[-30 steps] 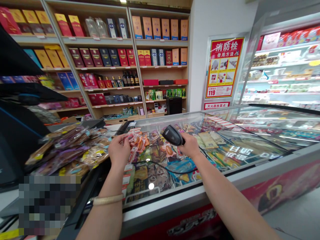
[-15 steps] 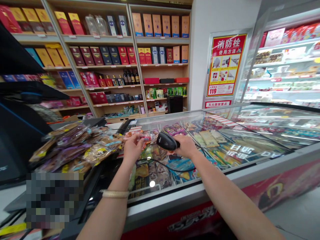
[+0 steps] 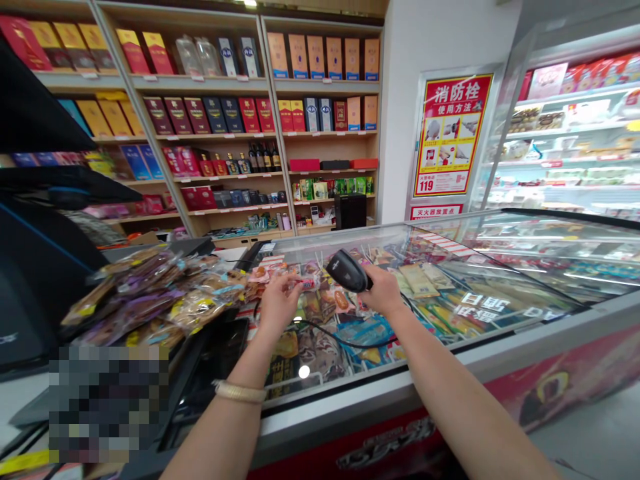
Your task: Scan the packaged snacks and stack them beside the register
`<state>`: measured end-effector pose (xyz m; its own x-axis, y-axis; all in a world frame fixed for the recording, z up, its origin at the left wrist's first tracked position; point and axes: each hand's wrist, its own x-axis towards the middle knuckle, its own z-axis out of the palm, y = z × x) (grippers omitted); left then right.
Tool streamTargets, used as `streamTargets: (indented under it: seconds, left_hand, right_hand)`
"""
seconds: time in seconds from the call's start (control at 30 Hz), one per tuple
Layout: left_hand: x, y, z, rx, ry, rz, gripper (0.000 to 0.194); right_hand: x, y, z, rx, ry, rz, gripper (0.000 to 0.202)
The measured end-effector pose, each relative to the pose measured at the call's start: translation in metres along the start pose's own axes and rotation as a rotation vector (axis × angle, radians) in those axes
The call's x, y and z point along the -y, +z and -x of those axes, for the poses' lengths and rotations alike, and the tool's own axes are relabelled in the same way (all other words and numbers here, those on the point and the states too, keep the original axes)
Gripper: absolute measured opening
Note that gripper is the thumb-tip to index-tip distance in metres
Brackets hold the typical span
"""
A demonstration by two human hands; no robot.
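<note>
My left hand (image 3: 280, 298) pinches the end of a small red-and-white snack packet (image 3: 309, 283) just above the freezer's glass top. In my right hand (image 3: 384, 291) is a black barcode scanner (image 3: 346, 270), its head tilted up and left, close to the packet. The scanner's black cable (image 3: 345, 343) loops across the glass below both hands. A pinkish packet (image 3: 342, 300) with a brown item pictured on it lies beneath the scanner. Another pinkish packet (image 3: 260, 272) lies left of my left hand's fingers.
A pile of clear-wrapped brown snack packs (image 3: 165, 287) lies at left beside a dark monitor (image 3: 35, 267). The chest freezer (image 3: 360, 399) spans the front, with ice creams under glass. Shelves of boxed bottles (image 3: 215, 115) stand behind; a lit fridge (image 3: 575, 133) is at right.
Both hands have shifted slightly right, the left with the packet and the right with the scanner. The scanner is raised a little, and the pinkish packet beneath it shows more.
</note>
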<state>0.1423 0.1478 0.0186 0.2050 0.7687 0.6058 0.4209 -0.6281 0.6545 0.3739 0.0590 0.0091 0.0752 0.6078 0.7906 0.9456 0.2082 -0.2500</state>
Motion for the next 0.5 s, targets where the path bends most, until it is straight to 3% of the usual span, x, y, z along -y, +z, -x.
streamTargets:
  seconds: [0.17, 0.33, 0.5]
  left_hand:
    - [-0.015, 0.024, 0.018, 0.198, 0.201, -0.110, 0.009]
    - [-0.026, 0.037, 0.030, 0.363, 0.295, -0.280, 0.014]
    - [-0.026, 0.045, 0.033, 0.475, 0.409, -0.219, 0.027]
  right_hand:
    - [-0.010, -0.003, 0.000, -0.145, 0.070, 0.012, 0.015]
    - [-0.009, -0.002, -0.001, -0.165, 0.031, -0.008, 0.015]
    - [-0.006, -0.003, -0.001, -0.163, 0.014, -0.034, 0.019]
